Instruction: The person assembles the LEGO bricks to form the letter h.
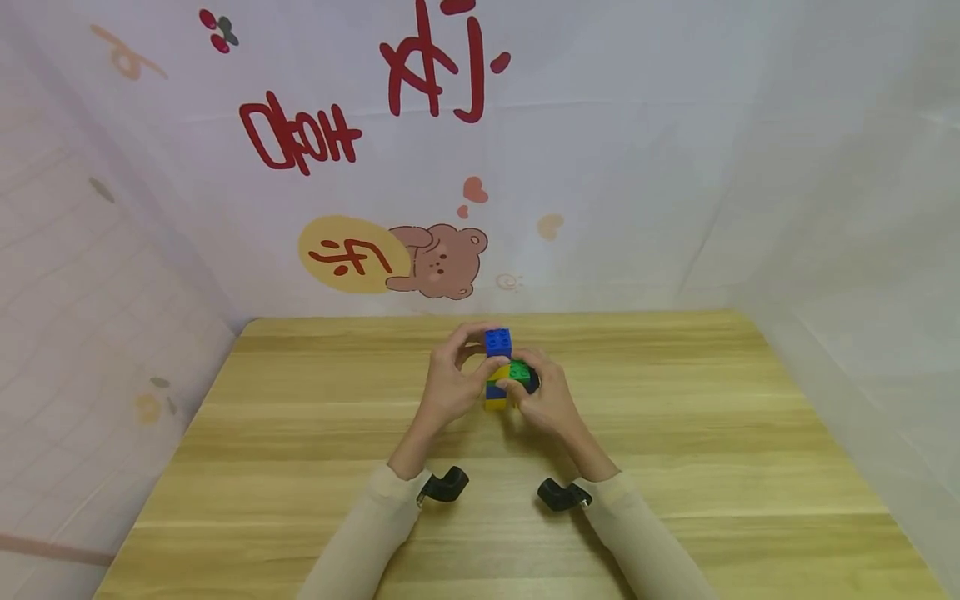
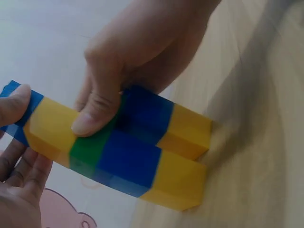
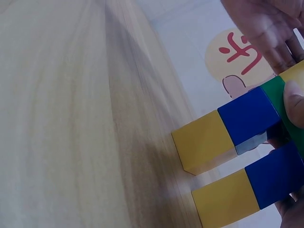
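Observation:
A toy brick structure stands upright between both hands. Its two legs each have a yellow building brick below a blue one, and a green building brick bridges them. Above the left leg comes an upper yellow brick, topped by a studded blue brick. The left hand pinches this top blue brick, thumb on the near side and fingers behind. With its thumb on the green brick, the right hand grips the bridge; its other fingers are mostly hidden behind the structure.
The wood-grain table carries the structure near its far side. Behind it hangs a pale sheet printed with red characters and a bear. Black wrist camera mounts stick out from both sleeves.

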Available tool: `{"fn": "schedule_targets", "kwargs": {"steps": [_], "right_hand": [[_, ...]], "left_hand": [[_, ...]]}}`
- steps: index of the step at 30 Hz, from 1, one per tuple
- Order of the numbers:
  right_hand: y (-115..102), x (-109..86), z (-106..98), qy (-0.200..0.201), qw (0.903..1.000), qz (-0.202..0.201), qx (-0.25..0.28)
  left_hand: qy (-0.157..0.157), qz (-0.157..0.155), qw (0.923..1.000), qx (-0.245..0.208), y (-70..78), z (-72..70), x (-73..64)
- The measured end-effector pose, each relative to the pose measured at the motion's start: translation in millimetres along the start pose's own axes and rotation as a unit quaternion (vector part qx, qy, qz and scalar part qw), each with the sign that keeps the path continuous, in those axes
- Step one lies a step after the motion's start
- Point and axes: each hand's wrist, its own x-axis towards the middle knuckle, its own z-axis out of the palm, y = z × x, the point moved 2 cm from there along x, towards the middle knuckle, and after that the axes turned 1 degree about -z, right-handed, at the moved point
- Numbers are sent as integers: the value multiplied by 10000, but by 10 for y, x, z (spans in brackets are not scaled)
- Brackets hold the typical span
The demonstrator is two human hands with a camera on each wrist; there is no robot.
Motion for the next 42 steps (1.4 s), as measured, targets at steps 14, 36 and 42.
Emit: {"fn": "schedule_targets", "kwargs": {"steps": [14,36,42], "right_hand": [[48,4,-36,-194,9997,-6,-121],[135,-12,-320,-938,9954,75,154],[164,-63,-337,-982,9945,102,354]], "left_hand": [[170,-499,9985,-170,-117,48,-78],[-296,-1083,9928,-412,-379,-55,-300],[-323,-1281,9906,-369,-427,-52,-370]]}}
